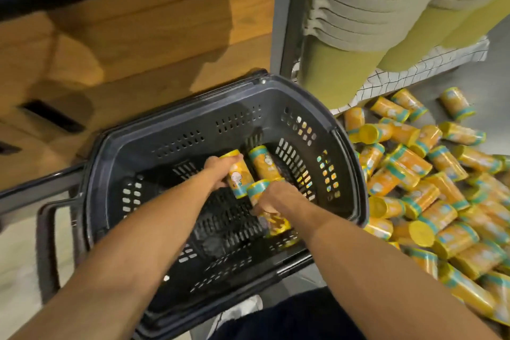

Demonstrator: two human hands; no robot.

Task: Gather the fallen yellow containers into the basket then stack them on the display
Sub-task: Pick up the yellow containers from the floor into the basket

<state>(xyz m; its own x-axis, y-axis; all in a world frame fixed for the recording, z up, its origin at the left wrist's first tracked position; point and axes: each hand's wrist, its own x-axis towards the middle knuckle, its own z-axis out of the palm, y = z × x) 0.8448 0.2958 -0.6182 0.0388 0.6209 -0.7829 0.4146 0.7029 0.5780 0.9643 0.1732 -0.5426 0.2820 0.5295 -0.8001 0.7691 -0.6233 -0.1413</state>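
Both hands are reaching inside the dark grey basket point(345, 174). The left hand point(219, 171) is gripping one yellow container point(238, 175). The right hand point(271, 197) is curling its fingers round a second container point(258, 189). Each is a yellow-orange cylinder carrying a teal band near one end and a pale printed figure. A third container point(262, 163) is lying in the basket. The fallen pile point(430, 188) is lying just right of it.

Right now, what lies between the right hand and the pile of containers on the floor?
In the head view, the perforated side wall of the basket: the right hand is inside, the pile outside.
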